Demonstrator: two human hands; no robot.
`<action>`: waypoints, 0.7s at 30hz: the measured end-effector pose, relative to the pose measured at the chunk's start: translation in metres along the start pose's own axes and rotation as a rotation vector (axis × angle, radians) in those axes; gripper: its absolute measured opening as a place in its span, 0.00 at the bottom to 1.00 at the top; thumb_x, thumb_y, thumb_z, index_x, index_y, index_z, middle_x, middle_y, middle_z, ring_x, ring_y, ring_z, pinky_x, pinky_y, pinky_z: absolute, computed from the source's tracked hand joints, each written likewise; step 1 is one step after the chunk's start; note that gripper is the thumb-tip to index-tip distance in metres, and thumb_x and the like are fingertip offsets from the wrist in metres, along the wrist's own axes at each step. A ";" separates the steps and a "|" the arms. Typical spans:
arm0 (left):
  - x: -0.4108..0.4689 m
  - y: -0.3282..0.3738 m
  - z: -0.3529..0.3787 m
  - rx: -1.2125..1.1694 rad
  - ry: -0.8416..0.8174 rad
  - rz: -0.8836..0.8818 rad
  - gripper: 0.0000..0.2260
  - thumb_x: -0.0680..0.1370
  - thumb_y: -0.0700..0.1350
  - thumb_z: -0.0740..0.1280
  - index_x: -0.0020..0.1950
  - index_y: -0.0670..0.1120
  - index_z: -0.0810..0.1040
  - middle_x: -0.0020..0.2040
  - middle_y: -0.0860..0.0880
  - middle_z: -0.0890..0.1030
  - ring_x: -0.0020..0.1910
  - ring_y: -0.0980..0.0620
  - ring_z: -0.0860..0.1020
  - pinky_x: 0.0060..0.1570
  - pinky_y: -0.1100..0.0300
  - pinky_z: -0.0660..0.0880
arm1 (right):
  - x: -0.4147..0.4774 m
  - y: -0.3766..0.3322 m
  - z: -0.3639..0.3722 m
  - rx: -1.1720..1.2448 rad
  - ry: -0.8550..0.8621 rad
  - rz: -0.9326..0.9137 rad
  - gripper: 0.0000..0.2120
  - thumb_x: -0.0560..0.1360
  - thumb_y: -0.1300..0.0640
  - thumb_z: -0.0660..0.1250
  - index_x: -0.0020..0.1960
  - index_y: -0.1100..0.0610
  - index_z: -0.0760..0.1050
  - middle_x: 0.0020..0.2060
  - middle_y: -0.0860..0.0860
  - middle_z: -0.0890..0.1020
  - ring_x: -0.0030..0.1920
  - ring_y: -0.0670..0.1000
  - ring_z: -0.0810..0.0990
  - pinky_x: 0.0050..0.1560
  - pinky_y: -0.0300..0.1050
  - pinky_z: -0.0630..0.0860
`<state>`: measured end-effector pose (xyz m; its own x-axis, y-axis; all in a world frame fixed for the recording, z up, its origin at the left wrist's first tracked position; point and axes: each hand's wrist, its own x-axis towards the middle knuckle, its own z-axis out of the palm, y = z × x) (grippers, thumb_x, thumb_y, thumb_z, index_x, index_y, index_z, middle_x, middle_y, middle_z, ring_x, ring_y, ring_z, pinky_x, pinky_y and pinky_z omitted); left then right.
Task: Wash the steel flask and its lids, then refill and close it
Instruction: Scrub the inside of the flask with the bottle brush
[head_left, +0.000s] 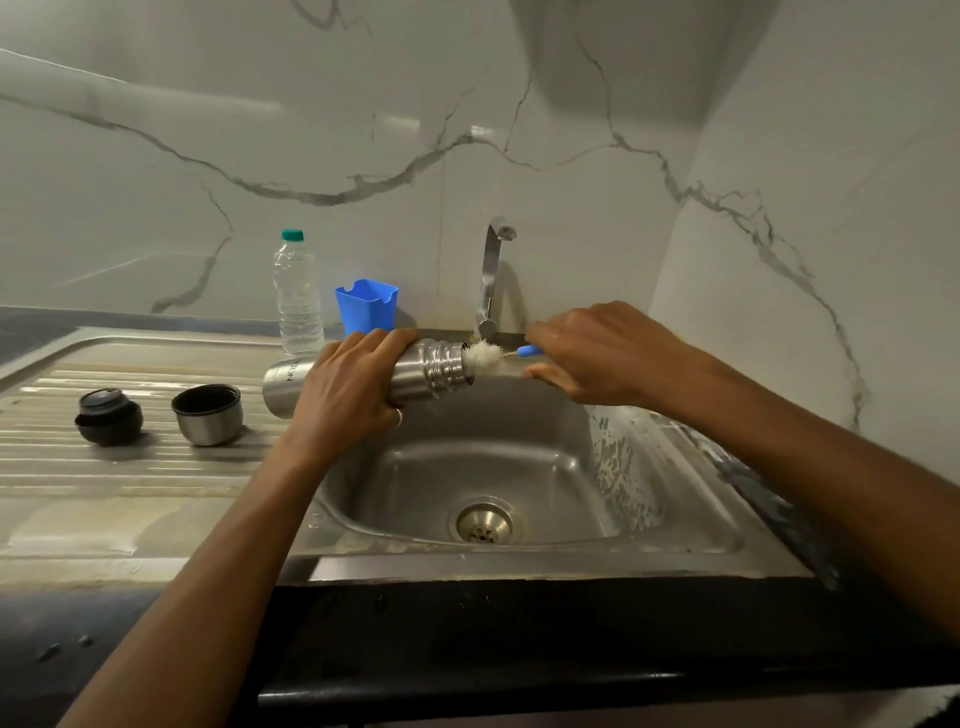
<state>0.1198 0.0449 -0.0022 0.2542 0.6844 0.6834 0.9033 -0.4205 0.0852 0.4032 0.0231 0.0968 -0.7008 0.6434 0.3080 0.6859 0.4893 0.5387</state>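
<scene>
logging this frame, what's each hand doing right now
Left hand: grips the steel flask, lying sideways.
Right hand: holds the bottle brush at the flask's mouth.

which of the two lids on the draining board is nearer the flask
The steel cup-shaped lid with the black lining, mouth up; the all-black stopper lid sits farther left.

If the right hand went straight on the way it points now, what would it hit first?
Probably the steel flask: the right hand aims its bottle brush left, bristles at the flask's open mouth, held sideways by the left hand.
</scene>
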 end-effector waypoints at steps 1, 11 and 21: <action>-0.001 -0.002 0.000 0.001 0.001 -0.011 0.36 0.62 0.44 0.77 0.69 0.51 0.70 0.54 0.48 0.79 0.52 0.42 0.76 0.52 0.47 0.72 | -0.003 0.003 0.000 -0.035 0.028 -0.021 0.16 0.83 0.42 0.57 0.53 0.54 0.74 0.42 0.50 0.81 0.35 0.54 0.78 0.34 0.48 0.74; -0.001 0.005 0.003 -0.013 0.030 0.015 0.36 0.62 0.44 0.78 0.69 0.51 0.70 0.56 0.48 0.79 0.53 0.42 0.77 0.52 0.48 0.72 | 0.005 -0.006 0.021 0.142 0.138 -0.007 0.15 0.82 0.45 0.61 0.45 0.53 0.78 0.32 0.49 0.78 0.28 0.53 0.74 0.26 0.43 0.63; 0.000 0.007 0.006 -0.017 0.013 0.019 0.36 0.62 0.43 0.77 0.69 0.50 0.70 0.56 0.48 0.79 0.53 0.43 0.77 0.53 0.47 0.72 | 0.000 -0.005 0.030 0.108 0.292 -0.027 0.17 0.82 0.47 0.63 0.38 0.56 0.76 0.27 0.49 0.72 0.24 0.53 0.68 0.25 0.40 0.57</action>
<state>0.1278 0.0454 -0.0064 0.2667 0.6685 0.6943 0.8923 -0.4436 0.0843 0.4053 0.0386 0.0707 -0.7348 0.4408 0.5156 0.6724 0.5732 0.4682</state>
